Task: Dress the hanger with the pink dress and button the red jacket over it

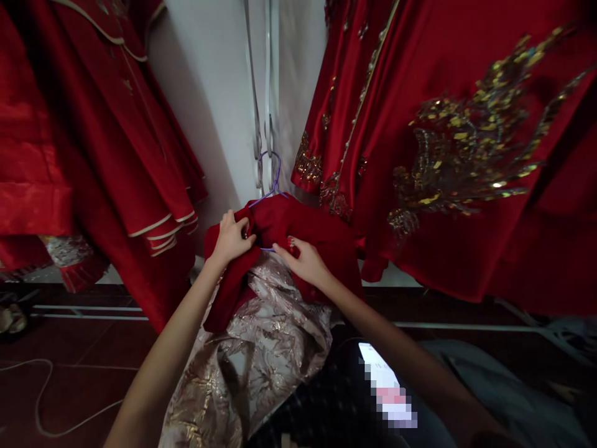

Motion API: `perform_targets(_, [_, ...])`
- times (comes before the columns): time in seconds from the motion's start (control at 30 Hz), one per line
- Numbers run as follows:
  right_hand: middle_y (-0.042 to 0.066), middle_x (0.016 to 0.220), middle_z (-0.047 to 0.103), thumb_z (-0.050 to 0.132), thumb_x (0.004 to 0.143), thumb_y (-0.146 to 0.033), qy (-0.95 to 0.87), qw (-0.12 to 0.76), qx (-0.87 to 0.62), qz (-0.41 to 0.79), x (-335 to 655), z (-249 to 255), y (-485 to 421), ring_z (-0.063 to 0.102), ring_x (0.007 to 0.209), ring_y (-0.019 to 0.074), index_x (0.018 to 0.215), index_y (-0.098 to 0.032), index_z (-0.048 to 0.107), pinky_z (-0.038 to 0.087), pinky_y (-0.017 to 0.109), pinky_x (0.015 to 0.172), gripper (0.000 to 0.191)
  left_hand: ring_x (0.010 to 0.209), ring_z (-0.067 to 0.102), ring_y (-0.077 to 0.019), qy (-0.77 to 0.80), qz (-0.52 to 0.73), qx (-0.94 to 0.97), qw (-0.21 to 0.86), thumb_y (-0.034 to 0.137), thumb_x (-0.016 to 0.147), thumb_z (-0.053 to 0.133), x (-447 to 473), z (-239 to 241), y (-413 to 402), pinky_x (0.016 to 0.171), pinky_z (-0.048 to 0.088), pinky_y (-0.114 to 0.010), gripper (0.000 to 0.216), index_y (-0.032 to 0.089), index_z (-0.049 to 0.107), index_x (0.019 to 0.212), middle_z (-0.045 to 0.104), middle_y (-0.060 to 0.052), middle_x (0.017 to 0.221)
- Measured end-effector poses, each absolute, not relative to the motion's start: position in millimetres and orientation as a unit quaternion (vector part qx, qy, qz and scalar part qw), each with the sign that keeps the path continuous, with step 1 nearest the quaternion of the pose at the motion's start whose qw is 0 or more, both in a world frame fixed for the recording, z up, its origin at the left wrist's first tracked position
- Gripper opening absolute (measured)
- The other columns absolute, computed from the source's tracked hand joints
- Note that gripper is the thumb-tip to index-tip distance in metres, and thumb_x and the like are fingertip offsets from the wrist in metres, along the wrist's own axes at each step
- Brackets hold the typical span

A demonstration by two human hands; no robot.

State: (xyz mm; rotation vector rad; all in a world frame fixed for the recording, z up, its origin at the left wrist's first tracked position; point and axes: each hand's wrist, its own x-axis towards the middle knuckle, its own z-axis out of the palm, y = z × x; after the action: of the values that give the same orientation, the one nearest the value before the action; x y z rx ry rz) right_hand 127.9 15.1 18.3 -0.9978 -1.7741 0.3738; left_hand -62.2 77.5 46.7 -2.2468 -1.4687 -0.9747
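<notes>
White wall (198, 81) behind, a red jacket (326, 249) hangs beneath both hands (233, 239), which pinch its opening.

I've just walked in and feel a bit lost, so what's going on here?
A person has both hands on a red garment on a purple hanger. The left hand pinches it near the neck; the right hand is opposite, its exact hold unclear. Below them hangs a shiny patterned cloth. Other red garments hang on both sides.
</notes>
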Motion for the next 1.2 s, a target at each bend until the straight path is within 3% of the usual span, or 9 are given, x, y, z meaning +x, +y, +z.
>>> perform_targets(0.1, [0.002,0.076,0.053,0.058,0.074,-0.031,-0.724,0.554,-0.393,0.123,151.6,31.6,19.9,0.052,0.074,0.0163,0.068,-0.019,0.047,0.042,0.029,0.073,0.017,0.117,0.038,-0.0314,-0.529,-0.427,-0.720,0.143,0.025,0.069,0.059,-46.2,32.7,57.7,0.094,0.035,-0.043,0.016,0.018,0.049,0.079,0.036,-0.013,0.124])
perform_targets(0.2, [0.000,0.083,0.053,0.058,0.070,-0.025,-0.672,0.603,-0.373,0.216,163.1,35.2,29.6,0.053,0.079,0.0151,0.085,-0.022,0.045,0.043,0.028,0.075,0.020,0.107,0.045,-0.0309,-0.576,-0.462,-0.669,0.093,0.026,0.074,0.054,-24.2,13.6,45.3,0.089,0.038,-0.044,0.020,0.018,0.048,0.091,0.045,-0.015,0.111])
perform_targets(0.33, [0.000,0.090,0.052,0.055,0.068,-0.019,-0.675,0.597,-0.340,0.267,159.1,29.8,37.3,0.054,0.079,0.0133,0.100,-0.025,0.042,0.043,0.025,0.073,0.035,0.092,0.053,-0.0269,-0.583,-0.493,-0.646,0.004,0.024,0.077,0.047,-14.3,3.9,43.1,0.080,0.042,-0.039,0.020,0.018,0.043,0.095,0.053,-0.012,0.096])
perform_targets(0.57, [-0.002,0.069,0.047,0.045,0.071,-0.017,-0.694,0.599,-0.343,0.205,126.0,28.3,28.8,0.047,0.066,0.0126,0.070,-0.021,0.045,0.039,0.024,0.065,0.004,0.066,0.058,-0.0244,-0.596,-0.474,-0.642,-0.094,0.025,0.078,0.049,-5.1,27.7,17.9,0.066,0.041,-0.034,0.017,0.019,0.044,0.093,0.057,-0.006,0.071])
perform_targets(0.7, [-0.002,0.065,0.046,0.044,0.070,-0.018,-0.659,0.616,-0.330,0.278,113.1,21.5,14.8,0.045,0.061,0.0129,0.066,-0.021,0.045,0.039,0.024,0.060,0.005,0.067,0.055,-0.0170,-0.496,-0.536,-0.656,-0.191,0.020,0.079,0.046,5.9,15.8,8.1,0.066,0.042,-0.028,0.012,0.022,0.044,0.091,0.054,-0.002,0.075])
perform_targets(0.83, [0.001,0.090,0.056,0.047,0.071,-0.022,-0.605,0.631,-0.315,0.369,115.1,5.8,2.2,0.054,0.086,0.0160,0.090,-0.023,0.053,0.044,0.024,0.071,0.020,0.072,0.053,-0.0107,-0.358,-0.593,-0.650,-0.311,0.014,0.073,0.050,-6.3,-2.4,9.0,0.069,0.043,-0.021,0.029,0.022,0.042,0.099,0.050,0.001,0.079])
perform_targets(0.93, [0.003,0.100,0.057,0.043,0.076,-0.027,-0.575,0.624,-0.322,0.420,117.0,-2.0,-1.7,0.056,0.089,0.0160,0.105,-0.026,0.050,0.047,0.025,0.073,0.030,0.074,0.055,-0.0093,-0.327,-0.596,-0.632,-0.373,0.015,0.070,0.055,-17.6,-3.5,9.2,0.070,0.045,-0.020,0.034,0.022,0.043,0.102,0.052,0.001,0.080])
perform_targets(1.07, [0.001,0.093,0.058,0.054,0.076,-0.029,-0.579,0.638,-0.318,0.396,116.8,-2.2,-0.9,0.058,0.084,0.0145,0.098,-0.027,0.051,0.048,0.025,0.072,0.022,0.075,0.060,-0.0090,-0.321,-0.657,-0.536,-0.422,0.017,0.062,0.067,-18.9,-1.8,10.8,0.077,0.047,-0.023,0.050,0.022,0.041,0.105,0.057,0.002,0.080])
perform_targets(1.2, [0.003,0.093,0.061,0.061,0.076,-0.035,-0.624,0.619,-0.314,0.360,119.9,-2.3,3.0,0.059,0.087,0.0156,0.091,-0.024,0.056,0.049,0.028,0.078,0.019,0.077,0.065,-0.0115,-0.343,-0.688,-0.460,-0.444,0.019,0.057,0.073,-14.0,-9.6,17.7,0.081,0.049,-0.029,0.048,0.020,0.043,0.095,0.064,0.000,0.078])
